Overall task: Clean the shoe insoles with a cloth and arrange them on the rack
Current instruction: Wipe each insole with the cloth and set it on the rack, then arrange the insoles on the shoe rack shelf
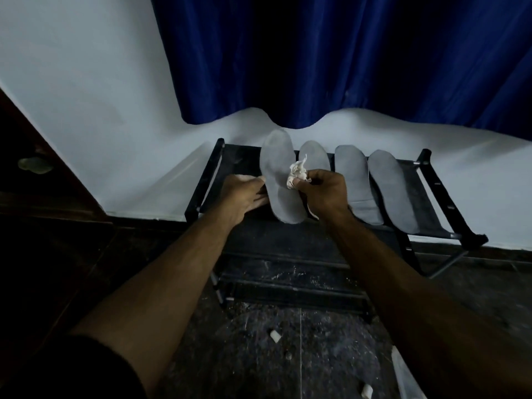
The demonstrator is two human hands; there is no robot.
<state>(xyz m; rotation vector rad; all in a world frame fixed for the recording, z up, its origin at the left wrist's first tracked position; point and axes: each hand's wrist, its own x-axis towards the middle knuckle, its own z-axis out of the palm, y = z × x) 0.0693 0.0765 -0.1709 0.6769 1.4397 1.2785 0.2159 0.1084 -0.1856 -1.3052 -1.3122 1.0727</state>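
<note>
Two hands: left (244,194) holds insole (280,180), right (324,191) grips cloth (296,174).

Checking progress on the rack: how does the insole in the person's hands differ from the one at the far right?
The held insole is gripped at its edge by the left hand, while the rightmost insole lies untouched on the rack. The right hand pinches a cloth against the held one; nothing touches the rightmost. The held insole reaches farther back. Both are grey.
</note>
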